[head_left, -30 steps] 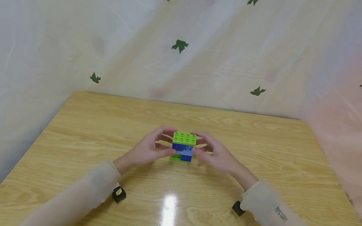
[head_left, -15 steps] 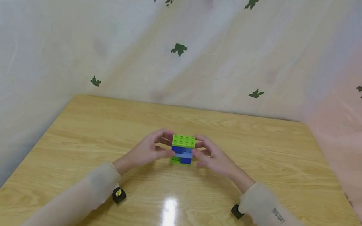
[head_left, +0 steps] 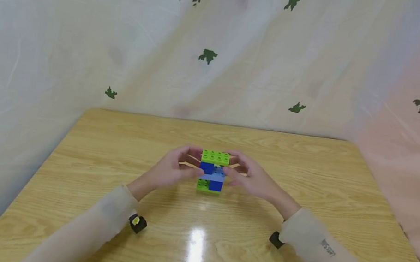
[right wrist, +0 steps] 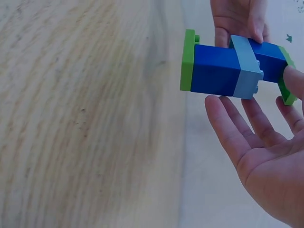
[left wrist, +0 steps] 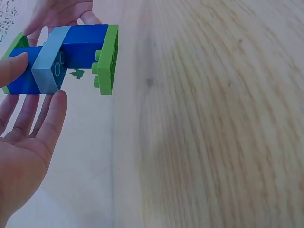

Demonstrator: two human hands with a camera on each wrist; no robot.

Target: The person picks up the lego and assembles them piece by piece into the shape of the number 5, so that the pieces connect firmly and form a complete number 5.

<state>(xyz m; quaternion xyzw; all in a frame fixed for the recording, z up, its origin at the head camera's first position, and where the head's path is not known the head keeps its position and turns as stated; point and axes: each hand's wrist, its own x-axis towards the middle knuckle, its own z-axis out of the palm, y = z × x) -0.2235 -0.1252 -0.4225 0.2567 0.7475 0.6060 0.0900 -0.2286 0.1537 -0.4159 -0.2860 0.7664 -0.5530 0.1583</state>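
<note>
A stack of toy building bricks point(head_left: 218, 177) is held between both hands over the table. Its top is a lime green studded plate point(head_left: 215, 157). Dark blue bricks point(left wrist: 87, 46) sit above and below a light blue brick point(right wrist: 245, 66), and another lime green plate point(left wrist: 109, 59) forms the bottom. My left hand point(head_left: 168, 166) grips the stack's left side, with its thumb on the upper dark blue brick. On the right side, my right hand point(head_left: 256, 180) holds it between thumb and fingers. The fingertips behind the stack are partly hidden in the head view.
A wooden table point(head_left: 107, 141) lies under the hands, with a bright reflection near its front. Behind it hangs a pale cloth point(head_left: 155, 56) printed with green birds and leaves. Black wrist devices point(head_left: 138, 223) sit under both sleeves.
The top of the stack has risen slightly in the head view, and more of its front side shows. Both hands have moved up a little with it, keeping their hold.
</note>
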